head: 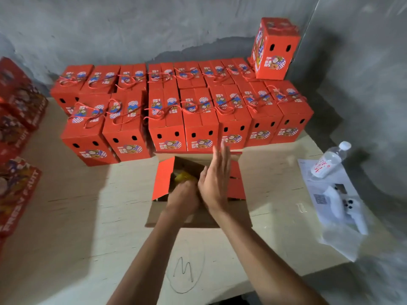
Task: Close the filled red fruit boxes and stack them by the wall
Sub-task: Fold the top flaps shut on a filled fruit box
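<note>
Head view: many closed boxes (167, 119) stacked by the wall; we press our flat right hand (214, 183) against the open box (163, 179), left hand (184, 195) seemingly gripping inside.

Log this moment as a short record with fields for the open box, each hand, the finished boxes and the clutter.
open box: red fruit box, flaps up, yellow fruit inside
left hand: reaching into box, fingers curled at the fruit; grip unclear
right hand: flat, fingers straight, over the box
closed boxes: two rows by the wall, one box stacked on top
clutter: water bottle, papers
</note>
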{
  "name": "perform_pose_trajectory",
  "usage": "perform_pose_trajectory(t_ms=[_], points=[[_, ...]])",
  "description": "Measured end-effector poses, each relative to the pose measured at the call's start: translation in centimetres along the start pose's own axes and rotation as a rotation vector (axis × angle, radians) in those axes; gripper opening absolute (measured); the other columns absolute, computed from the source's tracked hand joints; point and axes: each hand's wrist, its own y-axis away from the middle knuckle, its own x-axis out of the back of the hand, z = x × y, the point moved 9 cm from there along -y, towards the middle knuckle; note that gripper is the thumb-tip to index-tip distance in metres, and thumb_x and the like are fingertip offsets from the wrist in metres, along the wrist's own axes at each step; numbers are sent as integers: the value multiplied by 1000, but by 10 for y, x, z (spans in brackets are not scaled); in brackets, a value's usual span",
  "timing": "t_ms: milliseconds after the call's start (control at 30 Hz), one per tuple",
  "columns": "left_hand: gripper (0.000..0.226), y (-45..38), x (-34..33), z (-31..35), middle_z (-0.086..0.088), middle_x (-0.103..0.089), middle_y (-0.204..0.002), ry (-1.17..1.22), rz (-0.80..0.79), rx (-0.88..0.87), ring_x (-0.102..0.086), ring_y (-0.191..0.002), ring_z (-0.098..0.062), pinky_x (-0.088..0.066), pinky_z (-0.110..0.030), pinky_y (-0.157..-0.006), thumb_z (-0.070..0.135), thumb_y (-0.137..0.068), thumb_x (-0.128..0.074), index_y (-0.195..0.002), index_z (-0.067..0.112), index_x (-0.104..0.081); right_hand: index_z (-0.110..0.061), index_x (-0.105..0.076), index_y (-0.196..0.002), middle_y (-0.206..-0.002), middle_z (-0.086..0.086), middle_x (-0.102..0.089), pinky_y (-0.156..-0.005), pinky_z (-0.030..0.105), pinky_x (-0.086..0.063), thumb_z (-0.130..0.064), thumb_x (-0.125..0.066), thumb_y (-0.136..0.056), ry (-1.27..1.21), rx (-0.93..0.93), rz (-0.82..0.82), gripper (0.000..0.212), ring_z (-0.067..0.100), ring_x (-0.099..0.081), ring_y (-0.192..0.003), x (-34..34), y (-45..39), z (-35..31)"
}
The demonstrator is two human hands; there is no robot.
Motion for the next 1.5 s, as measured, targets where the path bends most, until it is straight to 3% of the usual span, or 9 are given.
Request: perform_pose_trajectory(t_ms=[133,300,600,867,1000,1133,1300,1400,1500], points=[[14,12,25,-19,-5,-64,-116,167,382,-98,-59,-105,-28,-51,-36,-79,21,-94,-65,-107,15,-68,0,-46,-147,-165,10,-31,-119,52,-36,4,-54,-96,-111,349,-54,52,27,-24,-156,6,23,-19],[15,36,67,-43,0,-54,-106,214,831,-131,-47,-98,-19,-36,-26,-84,18,-94,-61,-107,14,-54,1,-55,-139,-158,13,-42,-118,54,-36,5,-48,-98,-100,323,12,42,31,-35,-150,19,19,-7],[44,-19,39,-84,-17,-52,-147,175,354,112,-51,-128,-40,-44,-49,-105,36,-110,-35,-153,28,-43,-14,-71,-106,-126,3,-63,-120,52,-30,6,-66,-73,374,289,24,38,26,-57,-121,49,-14,24],[49,-1,30,-88,-15,-61,-133,166,466,143,-62,-111,-39,-52,-45,-87,39,-109,-36,-157,27,-32,-5,-73,-101,-127,10,-64,-80,39,-59,-1,-66,-93,158,10,-171,12,30,-63,-106,25,-14,83],[68,7,21,-104,-18,-46,-155,256,510,301,-60,-121,-43,-52,-50,-88,46,-107,-36,-162,17,-8,3,-58,-119,-120,21,-62,-70,32,-54,1,-58,-97,82,56,-65,22,37,-69,-98,30,-19,84],[80,5,34,-104,-8,-30,-163,459,598,158,-47,-138,-34,-49,-49,-101,35,-103,-58,-164,27,-7,-3,-28,-155,-152,18,-51,-79,41,-63,-5,-55,-101,-3,39,-66,60,36,-68,-117,28,-16,88],[62,11,37,-92,-4,-34,-162,399,624,-96,-32,-148,-19,-38,-33,-115,22,-90,-79,-145,26,-50,-17,-47,-140,-136,5,-62,-82,41,-63,-21,-69,-95,-88,70,-15,50,22,-66,-115,35,-14,94],[63,18,38,-91,2,-47,-149,445,630,-126,-46,-127,12,-40,-3,-98,37,-84,-84,-134,12,-55,-17,-48,-124,-123,0,-60,-71,30,-57,-60,-75,-82,-44,64,-106,66,15,-60,-107,25,-14,93],[46,28,45,-98,27,-56,-125,494,724,-49,-59,-103,5,-48,-10,-75,60,-86,-75,-82,17,-59,-21,-44,-131,-125,-2,-60,-73,27,-56,-83,-68,-72,-56,-3,-207,88,12,-60,-109,19,-12,99]])
